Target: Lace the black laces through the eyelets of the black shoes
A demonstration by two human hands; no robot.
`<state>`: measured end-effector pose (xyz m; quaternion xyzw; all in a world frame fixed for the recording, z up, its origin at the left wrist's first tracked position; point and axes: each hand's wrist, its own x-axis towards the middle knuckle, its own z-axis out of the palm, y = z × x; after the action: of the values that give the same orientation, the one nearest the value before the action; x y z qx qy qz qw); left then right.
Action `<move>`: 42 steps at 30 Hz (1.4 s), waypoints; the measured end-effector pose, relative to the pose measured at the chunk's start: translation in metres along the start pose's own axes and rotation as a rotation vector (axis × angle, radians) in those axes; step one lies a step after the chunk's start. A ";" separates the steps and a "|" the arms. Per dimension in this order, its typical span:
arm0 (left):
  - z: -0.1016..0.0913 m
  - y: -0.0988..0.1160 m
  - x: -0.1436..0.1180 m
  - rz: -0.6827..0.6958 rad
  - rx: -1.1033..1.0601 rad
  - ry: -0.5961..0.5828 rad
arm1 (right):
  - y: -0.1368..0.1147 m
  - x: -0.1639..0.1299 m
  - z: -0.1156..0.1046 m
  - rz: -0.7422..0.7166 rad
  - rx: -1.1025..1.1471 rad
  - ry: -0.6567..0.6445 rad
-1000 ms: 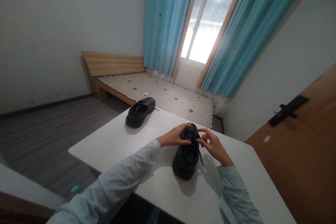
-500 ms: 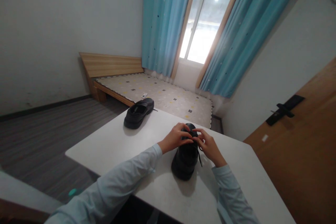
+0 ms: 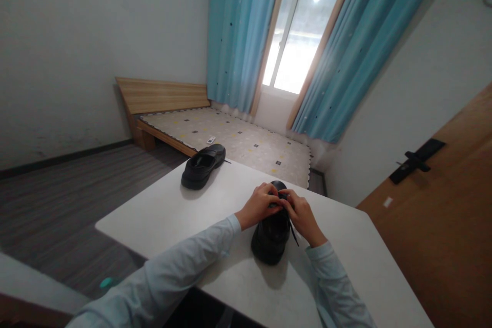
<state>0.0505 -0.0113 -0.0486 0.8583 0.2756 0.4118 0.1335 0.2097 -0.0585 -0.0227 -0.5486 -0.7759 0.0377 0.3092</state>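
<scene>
A black lace-up shoe (image 3: pixel 272 238) stands on the white table (image 3: pixel 169 210), heel toward me. My left hand (image 3: pixel 258 206) and my right hand (image 3: pixel 300 215) meet over its front, fingers pinched on the black laces (image 3: pixel 292 231). One loose lace end hangs down the shoe's right side. A second black shoe (image 3: pixel 202 165) lies at the table's far left edge, apart from both hands. Both my arms wear pale blue sleeves.
Beyond the table is a low wooden bed (image 3: pixel 230 138) with a patterned mattress. Blue curtains (image 3: pixel 242 31) frame a bright window. A wooden door (image 3: pixel 442 205) with a black handle is at the right. Dark floor lies to the left.
My two hands have drawn closer together over the shoe's laces; the right hand moved left and onto the laces. The far shoe has not moved.
</scene>
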 end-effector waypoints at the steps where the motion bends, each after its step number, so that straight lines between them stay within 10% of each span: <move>1: -0.001 0.001 0.000 0.005 0.005 0.002 | 0.001 0.000 -0.001 0.000 -0.009 0.008; 12: -0.009 0.007 -0.001 0.025 -0.098 0.000 | 0.022 -0.003 -0.002 -0.036 0.267 -0.002; 25: -0.038 0.003 0.011 -0.367 -1.397 0.105 | 0.029 -0.010 -0.002 0.120 0.516 -0.190; 34: -0.046 -0.006 0.010 -0.368 -1.516 -0.037 | 0.033 -0.011 -0.002 0.123 0.552 -0.227; 42: -0.056 -0.017 0.005 -0.461 -1.369 -0.454 | 0.036 -0.013 0.000 0.126 0.578 -0.224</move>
<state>0.0036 0.0057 -0.0179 0.5681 0.0967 0.2658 0.7728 0.2421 -0.0552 -0.0425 -0.4774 -0.7269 0.3359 0.3619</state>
